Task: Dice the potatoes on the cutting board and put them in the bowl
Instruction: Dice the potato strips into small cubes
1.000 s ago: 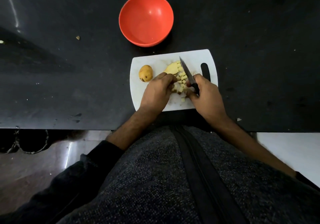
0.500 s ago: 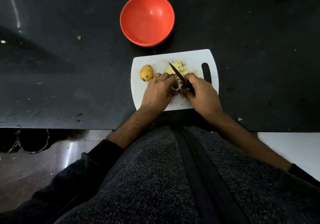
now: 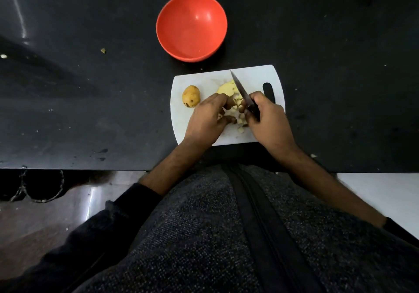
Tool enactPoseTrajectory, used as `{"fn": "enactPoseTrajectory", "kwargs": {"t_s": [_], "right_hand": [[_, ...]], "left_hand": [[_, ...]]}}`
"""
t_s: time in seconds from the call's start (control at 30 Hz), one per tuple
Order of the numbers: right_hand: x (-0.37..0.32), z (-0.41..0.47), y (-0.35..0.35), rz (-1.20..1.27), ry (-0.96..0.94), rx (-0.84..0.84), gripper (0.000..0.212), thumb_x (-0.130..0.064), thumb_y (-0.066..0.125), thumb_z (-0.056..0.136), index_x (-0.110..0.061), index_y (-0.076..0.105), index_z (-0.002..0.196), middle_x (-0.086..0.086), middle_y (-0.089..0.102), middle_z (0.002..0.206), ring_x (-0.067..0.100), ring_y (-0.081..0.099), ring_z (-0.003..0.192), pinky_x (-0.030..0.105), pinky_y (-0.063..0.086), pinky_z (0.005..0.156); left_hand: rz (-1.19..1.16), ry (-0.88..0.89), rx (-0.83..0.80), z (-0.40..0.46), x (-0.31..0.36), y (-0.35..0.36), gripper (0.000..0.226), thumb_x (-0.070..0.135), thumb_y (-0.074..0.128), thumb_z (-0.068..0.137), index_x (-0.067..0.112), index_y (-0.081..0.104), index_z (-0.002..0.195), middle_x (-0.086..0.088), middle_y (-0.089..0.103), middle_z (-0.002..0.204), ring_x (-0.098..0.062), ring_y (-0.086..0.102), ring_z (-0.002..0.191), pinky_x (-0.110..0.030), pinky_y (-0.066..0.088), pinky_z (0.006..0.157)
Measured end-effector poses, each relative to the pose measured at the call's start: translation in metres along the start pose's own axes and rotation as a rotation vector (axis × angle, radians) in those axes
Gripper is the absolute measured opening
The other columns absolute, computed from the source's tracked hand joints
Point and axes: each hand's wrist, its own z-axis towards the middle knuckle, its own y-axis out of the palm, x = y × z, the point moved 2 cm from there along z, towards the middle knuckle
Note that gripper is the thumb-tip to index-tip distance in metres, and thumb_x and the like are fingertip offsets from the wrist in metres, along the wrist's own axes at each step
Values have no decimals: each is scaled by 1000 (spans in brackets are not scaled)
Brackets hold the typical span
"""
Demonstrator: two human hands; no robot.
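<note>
Mid-dicing on the white plastic cutting board [image 3: 251, 75], the left hand [image 3: 207, 120] curls its fingers over the peeled, half-cut yellow potato [image 3: 226, 88] while the right hand [image 3: 267, 120] grips the black-handled knife [image 3: 243, 94]; next likely another downward cut, the empty red round bowl [image 3: 172, 41] just beyond the board.

Counts: 1 red bowl [image 3: 191, 27], 1 white cutting board [image 3: 204, 81], 1 knife [image 3: 243, 94]. Potatoes: 1 whole, unpeeled potato [image 3: 191, 96] at board's left; 1 part-cut potato chunk [image 3: 225, 88] w/ a heap of small diced cubes [image 3: 240, 117], too many and too hidden to count exactly. 2 hands: left hand [image 3: 207, 117], right hand [image 3: 267, 117]. On the dark surface [image 3: 90, 100]: approx. 3 stray scraps.
</note>
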Motion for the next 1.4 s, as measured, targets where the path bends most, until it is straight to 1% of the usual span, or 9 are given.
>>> {"fn": "enactPoseTrajectory", "kwargs": {"t_s": [0.17, 0.3, 0.5, 0.7, 0.83, 0.93, 1.17, 1.3, 1.4], "right_hand": [[3, 2, -2, -74, -33, 99, 10, -25, 67, 89, -22, 60, 94, -4, 60, 92, 14, 59, 80, 40, 54, 66], [6, 9, -1, -76, -10, 66, 8, -23, 65, 90, -17, 61, 90, -2, 62, 85, 15, 60, 75, 40, 54, 64], [-8, 32, -6, -80, -22, 100, 11, -18, 66, 89, -19, 67, 100, -1, 63, 94, 14, 61, 85, 35, 55, 75], [-8, 48, 4, -205, 4, 13, 18, -6, 55, 88, -11, 65, 102, 7, 57, 99, 26, 58, 93, 41, 52, 80], [-10, 37, 7, -198, -15, -59, 17, -3, 57, 85, -7, 64, 99, 10, 58, 98, 26, 55, 95, 30, 43, 77], [-9, 28, 4, -84, -12, -1, 17, -3, 57, 86, -8, 64, 100, 6, 61, 97, 22, 60, 92, 29, 47, 76], [-3, 35, -6, -39, -17, 115, 18, -8, 58, 92, -12, 67, 106, 4, 63, 104, 16, 62, 96, 29, 52, 86], [-9, 46, 4, -141, -53, 25, 21, -6, 59, 90, -10, 67, 109, 6, 57, 108, 21, 58, 99, 26, 47, 86], [-16, 46, 10, -183, -72, -34, 27, -2, 60, 86, -11, 67, 111, 5, 57, 108, 20, 58, 98, 29, 50, 88]], "left_hand": [[-28, -33, 84, 2, -4, -4, 9, 7, 64, 90, 11, 69, 96, -1, 69, 96, -18, 64, 84, -42, 55, 71], [134, -58, 128, 13, -5, -6, 25, 13, 60, 95, 12, 68, 118, -5, 65, 112, -25, 61, 99, -44, 52, 83], [471, -57, -52, 48, 3, -4, 55, 22, 66, 92, 18, 49, 144, -9, 53, 136, -30, 49, 123, -44, 41, 101], [445, -31, -93, 58, 6, -6, 36, 15, 66, 90, 15, 63, 126, -9, 56, 124, -29, 54, 113, -44, 47, 92], [385, -12, -138, 53, 2, -6, 35, 7, 62, 85, 13, 67, 119, -9, 59, 122, -31, 55, 111, -46, 49, 89], [302, 17, -101, 49, 0, -10, 31, 2, 55, 87, 8, 71, 113, -11, 64, 114, -32, 61, 104, -47, 52, 86], [181, -16, -10, 43, -2, -11, 26, 2, 55, 94, 5, 71, 114, -11, 69, 110, -26, 64, 102, -34, 50, 89], [106, -85, 22, 41, 2, -15, 37, -2, 53, 92, 9, 68, 123, -7, 73, 112, -21, 67, 103, -33, 53, 92], [110, -56, 5, 40, 4, -16, 30, 2, 60, 90, 12, 71, 116, -5, 73, 103, -20, 67, 94, -37, 54, 87]]}}
